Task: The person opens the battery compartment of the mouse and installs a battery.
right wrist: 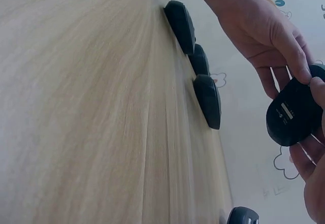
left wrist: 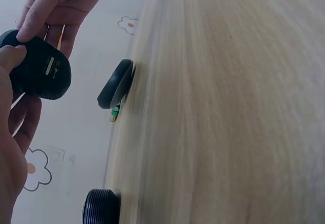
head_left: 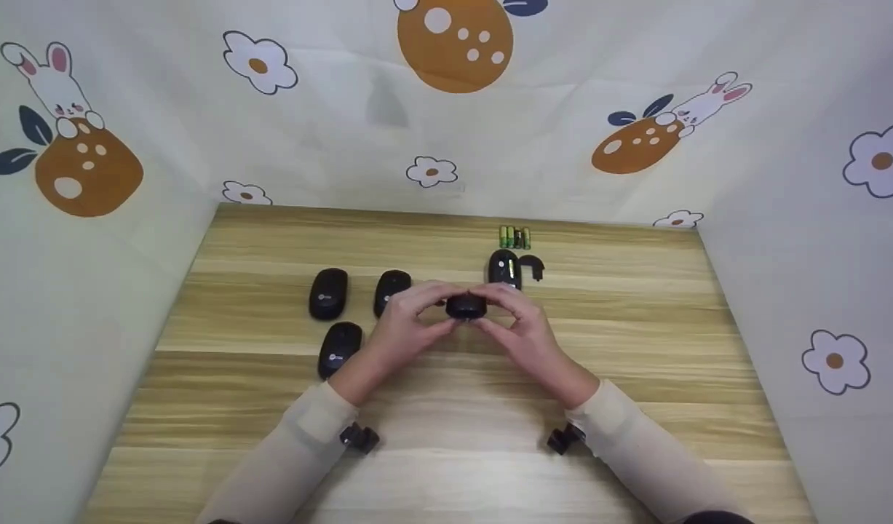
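Note:
Above the middle of the table, my left hand (head_left: 410,320) and right hand (head_left: 520,320) together grip a black computer mouse (head_left: 466,308), one from each side. Both wrist views show the underside of this mouse (left wrist: 40,74), with a small pale label on it. The two thumbs press on the underside while the other fingers support the far side. Just behind the right hand an upturned mouse (head_left: 500,268) lies with its battery bay uncovered and a green battery (head_left: 512,269) inside. Beside it rests a black curved battery cover (head_left: 535,266).
Three black mice stand at the left: one at the back left (head_left: 328,293), one partly behind the left hand (head_left: 389,285), one near the left forearm (head_left: 340,348). Several green batteries (head_left: 507,237) lie in a row at the back. A patterned cloth (head_left: 344,145) encloses the wooden table (head_left: 453,415).

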`<action>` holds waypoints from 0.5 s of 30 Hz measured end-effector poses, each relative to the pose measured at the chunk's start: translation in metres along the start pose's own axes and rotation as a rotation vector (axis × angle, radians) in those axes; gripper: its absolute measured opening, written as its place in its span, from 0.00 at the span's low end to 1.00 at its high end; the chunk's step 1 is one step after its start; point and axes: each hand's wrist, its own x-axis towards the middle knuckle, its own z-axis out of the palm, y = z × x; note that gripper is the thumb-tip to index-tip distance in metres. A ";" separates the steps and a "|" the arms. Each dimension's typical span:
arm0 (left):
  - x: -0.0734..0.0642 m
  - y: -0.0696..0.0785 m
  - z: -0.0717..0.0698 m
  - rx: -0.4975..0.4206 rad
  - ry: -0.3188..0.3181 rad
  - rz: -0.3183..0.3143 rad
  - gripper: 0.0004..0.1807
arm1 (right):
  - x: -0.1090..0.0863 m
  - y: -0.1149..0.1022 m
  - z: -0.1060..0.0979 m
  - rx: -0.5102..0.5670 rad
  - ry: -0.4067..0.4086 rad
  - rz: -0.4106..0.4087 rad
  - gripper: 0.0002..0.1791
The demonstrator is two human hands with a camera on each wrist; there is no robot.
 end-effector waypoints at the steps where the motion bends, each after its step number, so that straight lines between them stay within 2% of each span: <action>1: 0.000 0.000 0.000 0.003 0.001 0.001 0.23 | -0.001 0.004 0.000 -0.001 0.000 0.003 0.25; 7: 0.001 0.002 0.001 -0.030 -0.004 -0.021 0.22 | -0.006 0.026 0.000 0.011 -0.013 0.025 0.27; 15: 0.000 0.004 0.004 -0.127 -0.003 -0.080 0.24 | -0.007 0.026 -0.002 0.058 -0.047 0.080 0.28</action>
